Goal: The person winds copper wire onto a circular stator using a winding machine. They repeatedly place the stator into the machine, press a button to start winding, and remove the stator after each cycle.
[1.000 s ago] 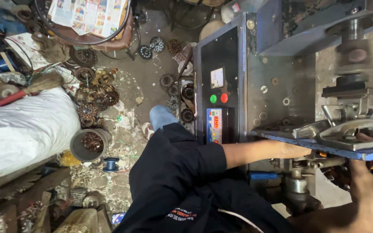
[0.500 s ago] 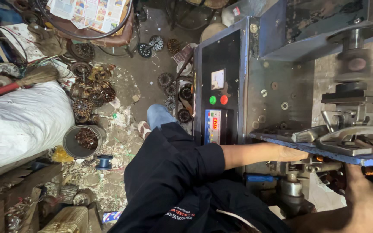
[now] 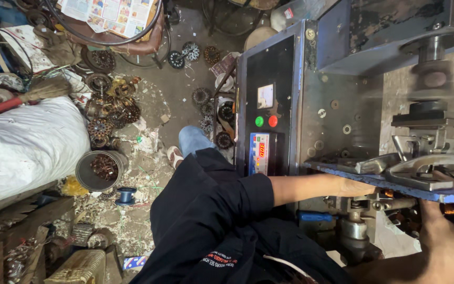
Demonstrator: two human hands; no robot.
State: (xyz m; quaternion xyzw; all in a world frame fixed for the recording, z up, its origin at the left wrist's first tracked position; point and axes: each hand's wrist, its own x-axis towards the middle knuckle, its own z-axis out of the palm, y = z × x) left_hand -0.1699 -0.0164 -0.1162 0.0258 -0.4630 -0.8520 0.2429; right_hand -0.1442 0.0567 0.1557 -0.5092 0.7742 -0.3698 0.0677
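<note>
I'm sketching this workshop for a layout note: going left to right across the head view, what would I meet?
White sack → metal bucket of scrap parts → the person's jeans-clad knee → black control panel with green and red buttons → left hand under the blue machine plate → right hand.

— What's the ground like here?

— A dirty concrete floor (image 3: 182, 89), littered with scraps. Wound metal stator cores (image 3: 112, 108) lie heaped to the left, more (image 3: 206, 100) by the machine's foot.

— Anything else down there?

— A round metal bucket (image 3: 98, 171) of parts, a small blue spool (image 3: 126, 195) just near it, and a big white sack (image 3: 24, 147) on the far left.
</note>
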